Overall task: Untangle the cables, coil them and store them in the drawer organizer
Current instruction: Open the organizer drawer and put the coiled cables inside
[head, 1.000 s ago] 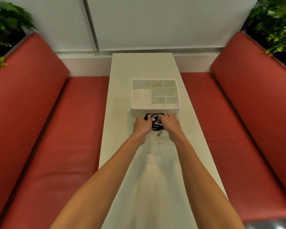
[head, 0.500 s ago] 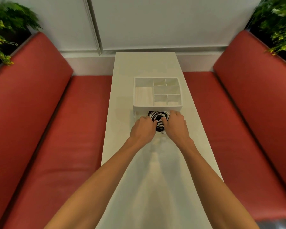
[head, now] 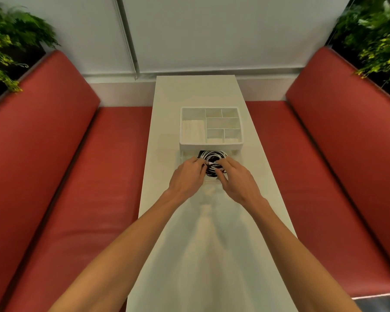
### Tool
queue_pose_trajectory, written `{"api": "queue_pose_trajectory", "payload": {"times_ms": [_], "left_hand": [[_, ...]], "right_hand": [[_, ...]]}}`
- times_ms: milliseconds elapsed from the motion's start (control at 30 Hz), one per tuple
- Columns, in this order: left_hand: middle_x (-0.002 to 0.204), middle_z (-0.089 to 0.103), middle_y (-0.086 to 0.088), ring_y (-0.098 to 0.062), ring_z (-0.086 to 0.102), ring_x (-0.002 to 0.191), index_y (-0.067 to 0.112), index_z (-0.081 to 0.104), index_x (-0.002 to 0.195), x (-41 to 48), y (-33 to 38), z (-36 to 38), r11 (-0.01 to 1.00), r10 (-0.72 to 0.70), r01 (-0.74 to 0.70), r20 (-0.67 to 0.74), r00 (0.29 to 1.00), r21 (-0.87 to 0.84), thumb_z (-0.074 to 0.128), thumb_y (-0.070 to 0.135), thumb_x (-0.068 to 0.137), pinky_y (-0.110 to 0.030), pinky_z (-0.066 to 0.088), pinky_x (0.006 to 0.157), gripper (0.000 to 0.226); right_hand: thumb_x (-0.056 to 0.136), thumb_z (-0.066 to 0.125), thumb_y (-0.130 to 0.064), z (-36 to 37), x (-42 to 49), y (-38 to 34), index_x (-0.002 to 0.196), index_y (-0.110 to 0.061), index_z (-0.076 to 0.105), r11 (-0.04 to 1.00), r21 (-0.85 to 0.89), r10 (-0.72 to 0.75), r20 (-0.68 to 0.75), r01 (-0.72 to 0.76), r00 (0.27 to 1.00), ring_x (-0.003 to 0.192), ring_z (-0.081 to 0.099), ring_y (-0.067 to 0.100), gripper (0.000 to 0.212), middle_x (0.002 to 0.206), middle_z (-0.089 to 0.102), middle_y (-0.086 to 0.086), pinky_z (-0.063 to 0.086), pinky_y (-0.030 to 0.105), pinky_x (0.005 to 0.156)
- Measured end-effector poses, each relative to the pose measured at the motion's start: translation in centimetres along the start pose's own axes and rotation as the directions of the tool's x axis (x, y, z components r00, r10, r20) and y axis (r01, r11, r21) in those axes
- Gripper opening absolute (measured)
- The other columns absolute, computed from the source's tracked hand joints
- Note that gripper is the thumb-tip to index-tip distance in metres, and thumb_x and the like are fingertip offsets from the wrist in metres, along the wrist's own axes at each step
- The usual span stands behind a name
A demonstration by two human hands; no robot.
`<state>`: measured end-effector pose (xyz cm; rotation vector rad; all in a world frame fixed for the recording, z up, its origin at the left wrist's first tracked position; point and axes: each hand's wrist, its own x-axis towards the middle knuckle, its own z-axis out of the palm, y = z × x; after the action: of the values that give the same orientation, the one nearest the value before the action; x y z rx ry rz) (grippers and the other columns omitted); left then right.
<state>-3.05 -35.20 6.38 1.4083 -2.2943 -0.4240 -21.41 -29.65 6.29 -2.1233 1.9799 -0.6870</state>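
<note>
Both left hand and right hand pinch the cables, judged light, limp, springy; best held by loops.

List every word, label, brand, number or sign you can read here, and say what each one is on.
None: no text can be read anywhere in this view.
The white organizer, the table, the red benches and the wall show no print.
The black and white cables show no marking; the left hand and the right hand hide part of them.
</note>
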Motion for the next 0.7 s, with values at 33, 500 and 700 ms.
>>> {"api": "queue_pose_trajectory", "payload": {"times_ms": [33, 500, 700], "left_hand": [[0.114, 0.069, -0.006, -0.031, 0.068, 0.098, 0.015, 0.069, 0.124, 0.3, 0.0, -0.4, 1.000, 0.010, -0.010, -0.031, 0.999, 0.001, 0.050, 0.024, 0.110, -0.046, 0.058, 0.079, 0.026], [0.121, 0.064, -0.008, -0.032, 0.059, 0.108, 0.010, 0.068, 0.131, 8.6, -2.7, -0.8, 0.984, 0.063, -0.078, 0.096, 0.993, 0.162, 0.059, -0.011, 0.095, -0.044, 0.052, 0.081, 0.042], [0.113, 0.068, -0.006, -0.030, 0.059, 0.099, 0.013, 0.073, 0.124, 9.5, -2.9, -1.0, 0.988, 0.053, -0.069, 0.115, 0.992, 0.138, 0.054, -0.014, 0.094, -0.045, 0.052, 0.078, 0.045]], "right_hand": [[0.108, 0.061, -0.034, -0.1, -0.4, 0.0, 0.134, -0.021, 0.065, 0.999, -0.013, -0.040, -0.006, 0.040, 0.999, 0.108, 0.067, 0.024, 0.029, 0.127, 0.068, -0.004, 0.059, 0.042, 0.082], [0.105, 0.069, -0.028, 1.3, 0.4, 1.3, 0.133, -0.021, 0.067, 0.917, -0.277, -0.252, 0.156, 0.287, 0.955, 0.117, 0.067, 0.032, 0.030, 0.137, 0.065, 0.008, 0.062, 0.042, 0.079], [0.087, 0.083, -0.002, 1.3, 1.7, 2.0, 0.128, -0.019, 0.069, 0.921, -0.292, -0.212, 0.176, 0.256, 0.961, 0.111, 0.070, 0.033, 0.046, 0.136, 0.064, 0.011, 0.061, 0.041, 0.061]]}}
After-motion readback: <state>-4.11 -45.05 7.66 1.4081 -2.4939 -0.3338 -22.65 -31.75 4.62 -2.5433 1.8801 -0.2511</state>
